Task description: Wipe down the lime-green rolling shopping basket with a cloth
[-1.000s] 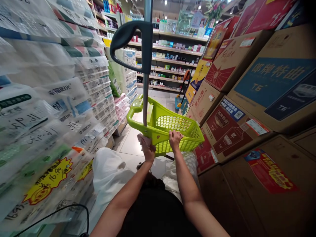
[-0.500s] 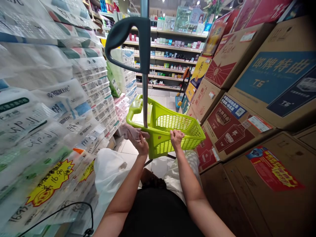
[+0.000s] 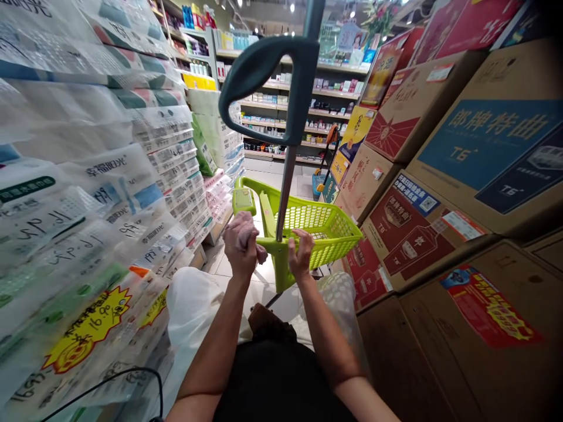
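A lime-green shopping basket cart stands before me, turned at an angle. From it rises a metal pole topped by a dark grey loop handle. My left hand is closed around a bunched pinkish cloth by the cart's near left edge. Just right of the pole's foot, my right hand is at the near rim with loosely bent fingers apart and nothing in them. Whether its fingertips touch the rim is hard to tell. The visible basket interior shows its perforated walls.
Plastic-wrapped paper packs are piled high on my left. Printed cartons form a wall on my right. Shelves of small boxed goods stand across the aisle's far end, and a blue-and-orange trolley is parked before them.
My right hand has let go of the basket's side rim and moved left toward the pole. The cart has turned, its handle shifting right. The cloth in my left hand has moved slightly right.
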`<state>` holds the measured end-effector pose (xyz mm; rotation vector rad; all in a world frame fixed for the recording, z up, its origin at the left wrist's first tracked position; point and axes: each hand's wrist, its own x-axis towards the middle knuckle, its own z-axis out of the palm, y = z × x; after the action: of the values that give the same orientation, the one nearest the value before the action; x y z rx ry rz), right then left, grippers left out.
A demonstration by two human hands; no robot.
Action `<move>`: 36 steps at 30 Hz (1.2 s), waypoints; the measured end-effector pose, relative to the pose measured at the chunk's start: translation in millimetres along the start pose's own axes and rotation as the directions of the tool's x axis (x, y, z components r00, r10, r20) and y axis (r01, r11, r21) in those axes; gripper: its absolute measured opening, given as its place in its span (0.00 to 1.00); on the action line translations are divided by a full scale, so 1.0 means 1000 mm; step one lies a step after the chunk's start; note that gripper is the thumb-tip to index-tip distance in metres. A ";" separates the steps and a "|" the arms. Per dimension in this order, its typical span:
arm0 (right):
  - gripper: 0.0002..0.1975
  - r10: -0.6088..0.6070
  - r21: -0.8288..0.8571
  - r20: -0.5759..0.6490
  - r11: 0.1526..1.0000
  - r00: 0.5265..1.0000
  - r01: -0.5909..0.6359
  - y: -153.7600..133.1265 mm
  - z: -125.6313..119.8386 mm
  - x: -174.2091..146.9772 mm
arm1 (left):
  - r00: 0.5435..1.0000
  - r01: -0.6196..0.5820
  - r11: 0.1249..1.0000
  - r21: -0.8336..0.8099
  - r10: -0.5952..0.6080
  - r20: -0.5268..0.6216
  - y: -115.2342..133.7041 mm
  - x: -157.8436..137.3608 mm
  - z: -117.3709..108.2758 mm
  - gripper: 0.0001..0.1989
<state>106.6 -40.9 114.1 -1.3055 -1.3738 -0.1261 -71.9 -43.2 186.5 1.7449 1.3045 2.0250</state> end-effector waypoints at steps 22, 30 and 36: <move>0.23 0.073 0.073 0.016 0.995 0.997 -0.074 -0.003 -0.012 0.015 | 0.541 -0.344 0.924 0.168 0.048 0.840 0.025 0.067 0.035 0.30; 0.26 0.051 0.050 0.034 0.997 0.998 -0.053 -0.002 -0.011 0.014 | 0.899 -0.282 0.951 0.126 0.216 0.380 0.004 0.012 0.033 0.24; 0.26 0.059 0.124 0.029 0.990 0.998 -0.062 0.001 -0.011 0.014 | 0.994 -0.096 0.992 -0.077 0.093 -0.053 -0.032 -0.066 0.046 0.31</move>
<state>118.4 -39.4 127.4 -1.2462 -1.3410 0.0175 -24.2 -42.6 113.7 1.7640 1.1583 2.1522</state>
